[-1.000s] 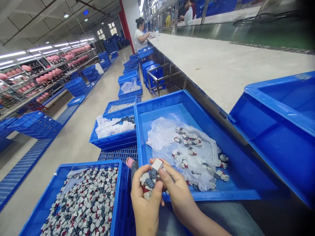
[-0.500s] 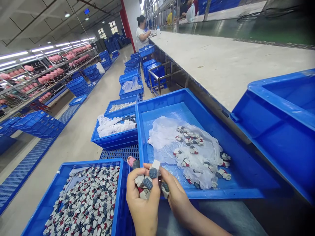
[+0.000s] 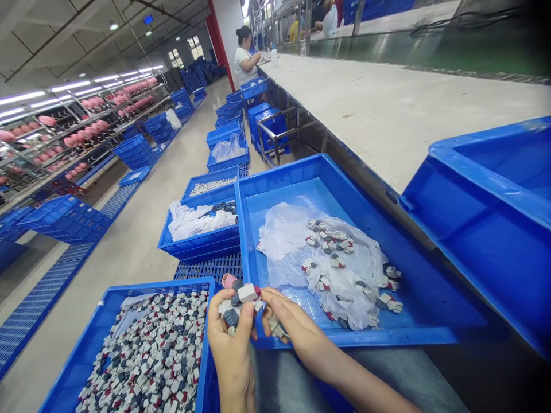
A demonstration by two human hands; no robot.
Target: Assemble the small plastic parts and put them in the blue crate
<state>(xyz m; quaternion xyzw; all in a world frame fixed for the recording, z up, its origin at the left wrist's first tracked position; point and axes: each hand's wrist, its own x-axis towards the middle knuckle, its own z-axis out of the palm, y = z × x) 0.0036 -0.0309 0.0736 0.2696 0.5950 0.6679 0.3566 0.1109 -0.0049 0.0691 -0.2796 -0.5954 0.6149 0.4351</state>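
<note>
My left hand (image 3: pixel 232 338) is closed around several small plastic pieces, white, dark grey and red. One white piece with a red end (image 3: pixel 248 293) sticks up between its thumb and fingers. Fingertips of my right hand (image 3: pixel 295 324) touch that red end, while its lower fingers curl around another pale piece (image 3: pixel 278 328). Both hands are over the near left corner of a large blue tray (image 3: pixel 344 338), where similar pieces (image 3: pixel 329 238) lie on a crumpled white plastic sheet (image 3: pixel 284 229).
At lower left stands a blue crate (image 3: pixel 107 310) full of similar pieces. More blue crates (image 3: pixel 206 246) line the floor ahead. A pale workbench (image 3: pixel 365 103) runs along the right, with a blue bin (image 3: pixel 482 229) nearby. A person (image 3: pixel 246 60) is at the bench's far end.
Both hands have shifted slightly left. The upper piece has turned from upright to lying sideways, showing its red end. My right fingers have moved to that end.
</note>
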